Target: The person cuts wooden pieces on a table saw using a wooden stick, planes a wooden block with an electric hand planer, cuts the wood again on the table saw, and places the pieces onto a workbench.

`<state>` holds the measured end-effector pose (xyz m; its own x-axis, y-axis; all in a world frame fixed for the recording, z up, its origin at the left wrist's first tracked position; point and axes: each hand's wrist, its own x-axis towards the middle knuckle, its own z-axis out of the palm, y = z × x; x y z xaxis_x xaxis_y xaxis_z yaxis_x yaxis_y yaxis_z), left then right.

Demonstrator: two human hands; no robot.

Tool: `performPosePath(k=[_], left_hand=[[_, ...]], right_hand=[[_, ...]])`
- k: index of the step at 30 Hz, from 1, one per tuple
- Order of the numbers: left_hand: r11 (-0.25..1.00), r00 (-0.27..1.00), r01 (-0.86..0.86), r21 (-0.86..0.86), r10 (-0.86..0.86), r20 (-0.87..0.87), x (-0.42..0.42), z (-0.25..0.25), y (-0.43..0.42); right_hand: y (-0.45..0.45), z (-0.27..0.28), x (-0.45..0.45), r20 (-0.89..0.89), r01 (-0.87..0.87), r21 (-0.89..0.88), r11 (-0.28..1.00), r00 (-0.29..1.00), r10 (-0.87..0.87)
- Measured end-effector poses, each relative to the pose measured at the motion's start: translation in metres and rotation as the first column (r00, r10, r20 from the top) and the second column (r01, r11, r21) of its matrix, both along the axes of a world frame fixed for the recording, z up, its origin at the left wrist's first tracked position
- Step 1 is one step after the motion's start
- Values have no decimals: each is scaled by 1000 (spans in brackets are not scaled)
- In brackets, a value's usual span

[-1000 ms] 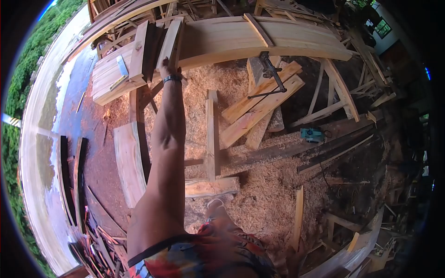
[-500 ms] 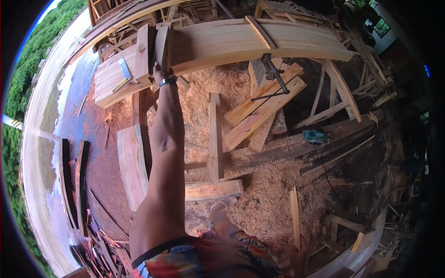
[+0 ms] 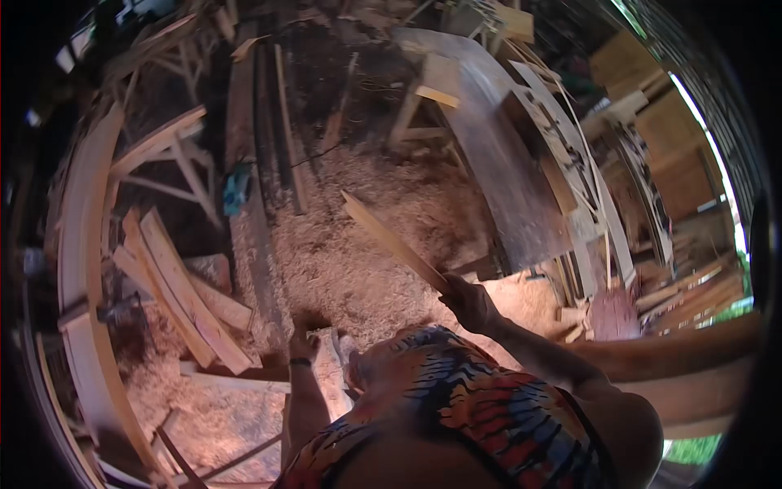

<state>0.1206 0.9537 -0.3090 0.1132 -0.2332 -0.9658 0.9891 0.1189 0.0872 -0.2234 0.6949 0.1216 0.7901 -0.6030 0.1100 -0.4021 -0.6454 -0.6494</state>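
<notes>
My right hand [image 3: 471, 304] is closed around the near end of a pale, narrow wooden strip [image 3: 393, 241]. The strip points forward and to the left above the shavings, and its far end is cut at a slant. My left hand [image 3: 304, 338] hangs low in front of my body, with a dark band at the wrist. It is dim and blurred, so its fingers do not show clearly. Close beside it are a light piece of wood [image 3: 330, 359] and a timber [image 3: 236, 376] lying on the floor.
Wood shavings [image 3: 366, 269] cover the floor. A long thick plank [image 3: 85, 359] with a clamp [image 3: 124, 308] runs along the left, near several stacked boards [image 3: 183, 285]. A teal power tool [image 3: 237, 189] rests on a floor beam [image 3: 259, 236]. A wide dark slab [image 3: 513, 179] stands at right.
My view has swung to the right. My left hand has come off the timber on the long plank and dropped near my body. The right hand still holds the strip, now nearer the middle of view.
</notes>
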Motion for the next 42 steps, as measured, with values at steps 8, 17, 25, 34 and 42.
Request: performPosePath(k=[8, 17, 25, 34, 42], left_hand=[[161, 206, 979, -129, -762, 614, -121, 114, -385], [457, 297, 887, 63, -671, 679, -120, 226, -601], [619, 308, 774, 133, -552, 775, -66, 265, -787], [724, 365, 680, 113, -469, 804, -11, 241, -943], [643, 546, 737, -210, -382, 745, -34, 238, -955]], right_hand=[[6, 7, -174, -62, 562, -72, 824, 822, -566], [45, -75, -312, -317, 948, 303, 93, 192, -929], [118, -177, -398, -563, 932, 180, -314, -164, -810], [-2, -107, -348, -397, 840, 413, -351, -180, -900], [-152, -62, -292, -468, 934, 358, -10, 169, -868]])
